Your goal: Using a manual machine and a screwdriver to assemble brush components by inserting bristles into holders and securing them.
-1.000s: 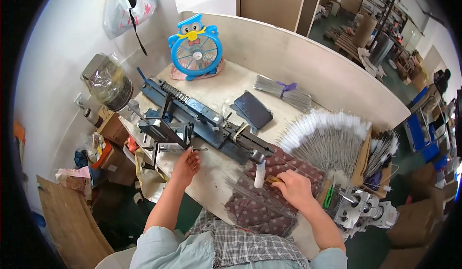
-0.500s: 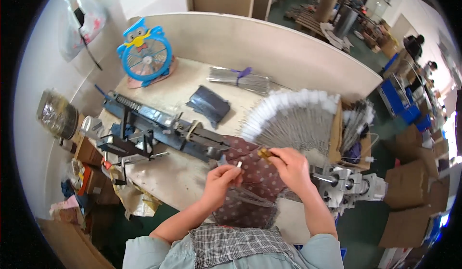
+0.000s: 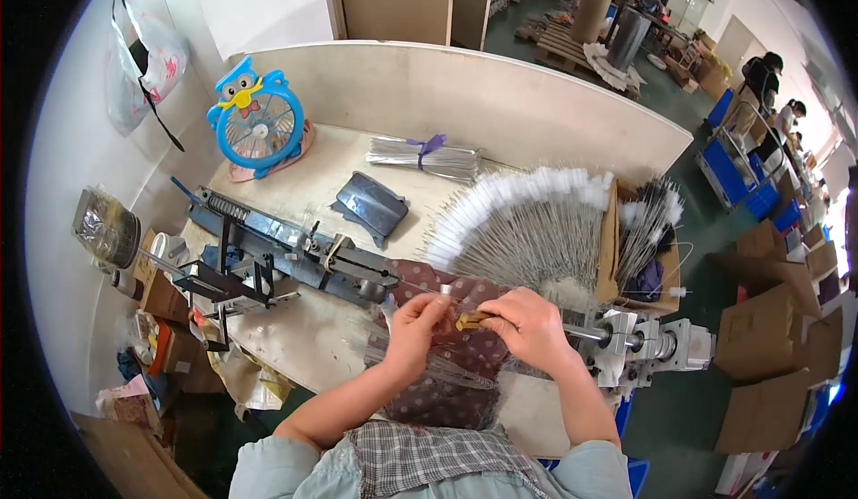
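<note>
My left hand [image 3: 416, 329] is closed in a pinch, with a small white piece [image 3: 446, 291] at its fingertips; the piece's exact kind is too small to make out. Close beside it, my right hand [image 3: 533, 327] grips a yellowish-brown block-like tool [image 3: 469, 321]. Both hands are above a brown polka-dot cloth [image 3: 451, 401] that has thin metal wires [image 3: 460, 369] lying on it. Just beyond them spreads a fan of wire brushes [image 3: 527, 222] with white bristle ends. A metal shaft in a clamp-like machine [image 3: 635, 343] is next to my right wrist.
A long metal bench fixture [image 3: 277, 235] runs across the left of the table. Behind it are a dark packet [image 3: 372, 206], a tied wire bundle [image 3: 424, 157] and a blue fan [image 3: 260, 130]. A cardboard box of brushes [image 3: 617, 249] stands at the right. People work in the background.
My right hand has come closer to my left, bringing the yellowish-brown tool next to the left fingertips. The whole view has shifted slightly.
</note>
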`<action>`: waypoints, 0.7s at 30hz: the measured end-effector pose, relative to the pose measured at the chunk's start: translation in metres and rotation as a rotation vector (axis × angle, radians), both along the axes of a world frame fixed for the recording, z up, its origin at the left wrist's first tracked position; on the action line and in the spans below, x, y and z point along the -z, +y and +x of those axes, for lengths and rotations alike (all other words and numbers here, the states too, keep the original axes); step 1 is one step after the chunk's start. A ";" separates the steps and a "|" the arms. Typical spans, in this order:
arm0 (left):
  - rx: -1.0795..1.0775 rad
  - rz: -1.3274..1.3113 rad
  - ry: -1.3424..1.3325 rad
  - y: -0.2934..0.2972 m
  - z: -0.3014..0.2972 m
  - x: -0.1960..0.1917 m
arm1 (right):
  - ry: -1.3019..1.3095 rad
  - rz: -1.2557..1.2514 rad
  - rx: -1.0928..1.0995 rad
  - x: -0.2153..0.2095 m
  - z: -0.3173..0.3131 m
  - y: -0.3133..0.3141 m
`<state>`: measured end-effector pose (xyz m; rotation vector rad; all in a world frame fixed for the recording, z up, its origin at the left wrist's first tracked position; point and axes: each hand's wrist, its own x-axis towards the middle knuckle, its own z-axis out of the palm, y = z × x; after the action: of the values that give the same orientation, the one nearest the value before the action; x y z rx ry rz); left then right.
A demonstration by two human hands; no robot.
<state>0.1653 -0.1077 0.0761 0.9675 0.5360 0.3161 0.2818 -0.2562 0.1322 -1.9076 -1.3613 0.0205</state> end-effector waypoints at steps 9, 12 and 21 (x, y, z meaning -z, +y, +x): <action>-0.124 -0.143 0.003 0.018 -0.008 -0.007 | -0.234 0.001 0.182 0.009 -0.010 0.078; -0.113 -0.170 0.031 0.024 -0.013 -0.004 | -0.119 -0.039 0.131 0.005 -0.013 0.080; -0.017 -0.217 -0.006 0.029 -0.012 -0.007 | 0.196 -0.171 0.153 0.004 -0.014 0.080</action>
<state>0.1532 -0.0792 0.0827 0.7528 0.5609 0.2697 0.2677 -0.1763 0.1286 -2.0865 -1.1103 0.2490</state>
